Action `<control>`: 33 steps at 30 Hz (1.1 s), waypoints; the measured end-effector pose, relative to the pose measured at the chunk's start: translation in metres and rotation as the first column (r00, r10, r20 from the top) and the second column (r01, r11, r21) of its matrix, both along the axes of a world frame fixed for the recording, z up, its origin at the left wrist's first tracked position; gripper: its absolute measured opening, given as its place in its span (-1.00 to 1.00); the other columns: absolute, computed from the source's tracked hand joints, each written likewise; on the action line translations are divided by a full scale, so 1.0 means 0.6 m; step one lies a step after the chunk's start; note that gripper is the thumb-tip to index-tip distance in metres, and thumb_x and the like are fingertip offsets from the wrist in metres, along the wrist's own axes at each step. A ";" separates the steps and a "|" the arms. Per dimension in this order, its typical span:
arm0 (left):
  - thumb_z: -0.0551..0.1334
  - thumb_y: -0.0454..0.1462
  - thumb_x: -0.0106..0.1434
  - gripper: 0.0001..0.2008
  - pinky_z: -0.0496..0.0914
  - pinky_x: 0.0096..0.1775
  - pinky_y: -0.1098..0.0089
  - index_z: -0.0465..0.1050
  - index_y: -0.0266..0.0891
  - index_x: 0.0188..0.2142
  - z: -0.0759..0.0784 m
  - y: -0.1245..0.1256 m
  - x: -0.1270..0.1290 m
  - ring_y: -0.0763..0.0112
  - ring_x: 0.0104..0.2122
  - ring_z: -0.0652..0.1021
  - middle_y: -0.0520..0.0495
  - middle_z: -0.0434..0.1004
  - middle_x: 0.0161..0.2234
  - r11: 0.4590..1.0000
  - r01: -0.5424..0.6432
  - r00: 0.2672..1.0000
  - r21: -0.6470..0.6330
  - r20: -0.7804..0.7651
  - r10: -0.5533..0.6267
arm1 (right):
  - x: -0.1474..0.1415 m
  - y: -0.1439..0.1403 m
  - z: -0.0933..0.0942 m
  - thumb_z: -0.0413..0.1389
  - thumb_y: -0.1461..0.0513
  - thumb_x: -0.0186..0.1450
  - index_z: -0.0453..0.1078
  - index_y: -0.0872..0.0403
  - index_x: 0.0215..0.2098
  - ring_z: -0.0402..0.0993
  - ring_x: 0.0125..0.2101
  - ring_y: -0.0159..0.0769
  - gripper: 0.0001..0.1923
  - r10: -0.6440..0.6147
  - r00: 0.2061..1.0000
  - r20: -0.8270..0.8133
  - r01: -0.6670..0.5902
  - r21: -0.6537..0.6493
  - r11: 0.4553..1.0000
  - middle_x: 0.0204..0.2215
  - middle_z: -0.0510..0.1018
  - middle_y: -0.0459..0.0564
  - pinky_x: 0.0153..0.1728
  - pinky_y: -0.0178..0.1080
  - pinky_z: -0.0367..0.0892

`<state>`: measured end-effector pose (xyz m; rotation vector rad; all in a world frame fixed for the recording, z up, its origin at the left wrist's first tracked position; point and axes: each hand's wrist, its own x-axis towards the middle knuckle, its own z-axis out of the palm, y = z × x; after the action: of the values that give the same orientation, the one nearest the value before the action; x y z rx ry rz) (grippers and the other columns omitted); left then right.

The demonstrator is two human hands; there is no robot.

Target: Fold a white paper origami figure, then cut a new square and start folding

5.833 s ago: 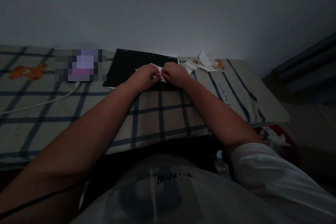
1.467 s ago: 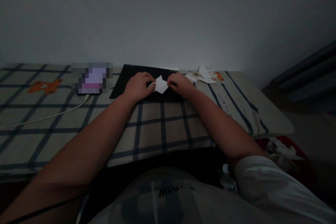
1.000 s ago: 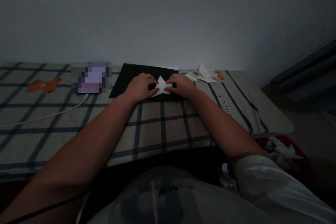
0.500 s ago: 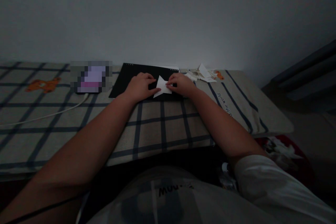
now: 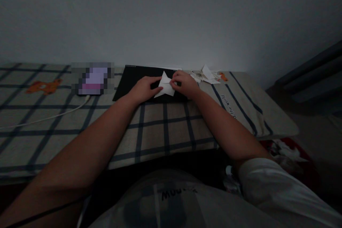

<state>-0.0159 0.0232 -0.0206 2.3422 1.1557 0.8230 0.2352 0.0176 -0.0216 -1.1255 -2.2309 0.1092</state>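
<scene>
- On the striped cloth [image 5: 152,135], at 4 o'clock from the white folded paper [image 5: 166,87], "the world" can be read, inverted to the wearer; the right forearm covers the words before it.
- Lettering on the shirt [image 5: 149,199], at 6 o'clock, is too dim to read surely.
- The paper lies on a black pad [image 5: 133,82] with small holes along its far edge; cloth stretches from the pad's near edge to the front of the desk [image 5: 278,117].
- The desk's far edge meets the wall [image 5: 171,17] at 12 o'clock.
- A blurred phone [image 5: 94,78] lies at 9 o'clock, well apart; a pile of paper scraps [image 5: 205,74] sits at 3 o'clock, near the right hand [image 5: 185,84].
- The paper's clearest point aims at 12 o'clock, 2 corners spread toward 7 and 5; its long axis cannot be told.
- The left hand [image 5: 144,88] is spread, thumb on the paper; the right pinches its 3 o'clock side.
</scene>
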 end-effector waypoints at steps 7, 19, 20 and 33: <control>0.42 -0.27 0.17 -0.25 0.57 0.01 0.21 0.41 -0.29 0.37 -0.004 0.002 0.017 0.23 -0.10 0.69 -0.20 0.74 -0.02 0.955 0.089 0.901 -0.282 0.432 0.044 | 0.001 0.000 -0.003 0.20 0.24 0.39 0.58 0.02 -0.28 0.42 -0.07 -0.11 -0.89 0.059 0.998 -0.033 -0.056 0.081 0.995 -0.12 0.55 0.06 0.02 -0.04 0.34; 0.43 -0.26 0.12 -0.38 0.57 0.15 0.02 0.59 -0.32 0.20 0.009 -0.022 0.031 0.03 0.05 0.70 -0.30 0.72 0.08 0.911 0.098 0.815 -0.401 0.558 0.158 | -0.015 -0.042 0.047 0.08 0.25 0.47 0.60 0.00 -0.06 0.48 0.09 -0.02 -0.76 0.016 0.983 0.182 -0.034 0.098 0.995 0.07 0.66 0.11 0.16 0.03 0.32; 0.42 -0.27 0.13 -0.37 0.58 0.14 0.02 0.58 -0.32 0.22 0.009 -0.021 0.030 0.03 0.05 0.70 -0.30 0.72 0.08 0.915 0.095 0.823 -0.392 0.547 0.149 | -0.015 -0.043 0.047 0.07 0.24 0.48 0.61 0.01 -0.05 0.50 0.08 -0.03 -0.75 0.013 0.981 0.193 -0.032 0.095 0.995 0.07 0.67 0.11 0.16 0.02 0.32; 0.33 -0.35 0.14 -0.33 0.49 0.28 -0.04 0.51 -0.33 0.29 0.007 -0.025 0.035 0.03 0.19 0.65 -0.32 0.65 0.21 0.958 0.095 0.846 -0.269 0.530 0.065 | -0.021 -0.038 0.042 0.05 0.22 0.52 0.66 0.06 -0.08 0.58 -0.07 -0.09 -0.70 -0.069 0.977 0.200 0.051 0.093 0.994 -0.12 0.73 0.12 0.10 -0.03 0.35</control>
<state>0.0051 0.0082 -0.0161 1.7198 0.9309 1.1271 0.2226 -0.0051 0.0038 -1.2012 -2.3518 -0.1331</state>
